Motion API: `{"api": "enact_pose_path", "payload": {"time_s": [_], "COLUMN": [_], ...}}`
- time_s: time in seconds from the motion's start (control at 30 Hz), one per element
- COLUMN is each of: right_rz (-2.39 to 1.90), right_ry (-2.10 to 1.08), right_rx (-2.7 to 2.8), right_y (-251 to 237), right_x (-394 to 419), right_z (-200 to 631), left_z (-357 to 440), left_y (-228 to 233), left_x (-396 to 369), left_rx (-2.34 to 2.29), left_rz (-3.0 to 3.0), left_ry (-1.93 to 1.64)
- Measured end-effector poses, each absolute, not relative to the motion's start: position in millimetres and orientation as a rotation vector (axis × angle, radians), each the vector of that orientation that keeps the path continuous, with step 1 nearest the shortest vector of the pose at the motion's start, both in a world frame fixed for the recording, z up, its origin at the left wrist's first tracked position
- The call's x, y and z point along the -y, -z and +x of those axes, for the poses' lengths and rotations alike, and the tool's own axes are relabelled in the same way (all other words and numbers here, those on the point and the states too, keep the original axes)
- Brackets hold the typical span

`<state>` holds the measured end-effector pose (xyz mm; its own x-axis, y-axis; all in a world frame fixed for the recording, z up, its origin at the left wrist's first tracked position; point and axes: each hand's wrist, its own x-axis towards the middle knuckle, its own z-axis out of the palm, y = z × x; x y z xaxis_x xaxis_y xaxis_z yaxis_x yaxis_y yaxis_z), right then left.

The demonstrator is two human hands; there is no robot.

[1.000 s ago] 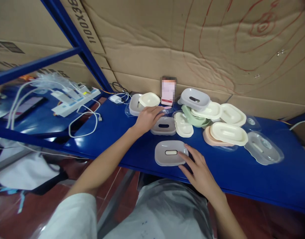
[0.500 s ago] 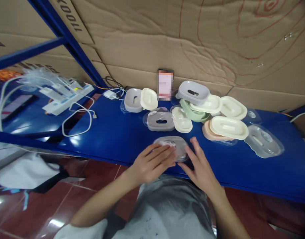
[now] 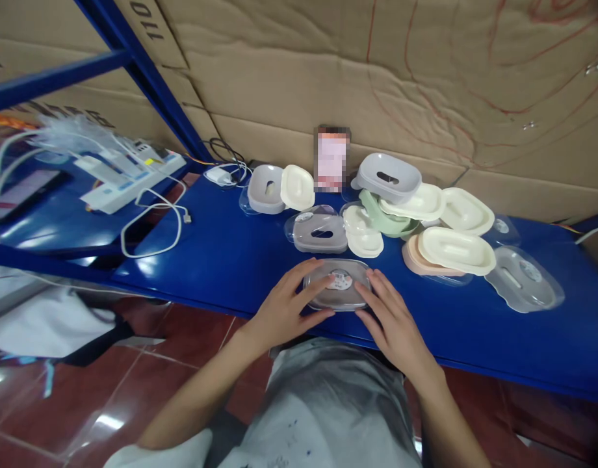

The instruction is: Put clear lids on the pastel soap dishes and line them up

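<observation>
A grey oval soap dish with a clear lid and round sticker on top [image 3: 337, 283] lies near the front edge of the blue shelf [image 3: 231, 260]. My left hand [image 3: 284, 309] presses its left side with spread fingers. On its right side rests my right hand [image 3: 391, 322], fingers on the lid's edge. Behind it lies another grey dish on a clear lid [image 3: 321, 234]. To the right is a heap of cream, green, grey and peach dishes [image 3: 416, 214].
A phone [image 3: 331, 158] leans on the cardboard wall at the back. A grey dish and a cream insert [image 3: 279, 188] sit left of it. A clear lid [image 3: 523, 279] lies at the right. A power strip with white cables [image 3: 133, 182] fills the left shelf.
My left hand came back from the far grey dish with a clear lid and set it on the near grey dish. Both hands now press its sides.
</observation>
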<state>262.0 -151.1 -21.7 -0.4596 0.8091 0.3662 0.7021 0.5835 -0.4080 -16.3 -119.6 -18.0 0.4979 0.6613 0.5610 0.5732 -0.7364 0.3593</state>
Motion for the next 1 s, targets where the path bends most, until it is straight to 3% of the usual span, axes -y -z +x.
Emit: {"api": "enact_pose_path", "payload": {"time_s": [1.0], "right_rz": [-1.109], "right_ry": [-0.167], "right_rx": [2.341], "right_y": [21.4], "right_x": [154.8], "right_z": [263.0], "left_z": [-27.1], "left_y": [22.7], "left_x": [110.9], "left_rx": [-0.986], "left_rz": [2.374], "left_ry": [-0.997]}}
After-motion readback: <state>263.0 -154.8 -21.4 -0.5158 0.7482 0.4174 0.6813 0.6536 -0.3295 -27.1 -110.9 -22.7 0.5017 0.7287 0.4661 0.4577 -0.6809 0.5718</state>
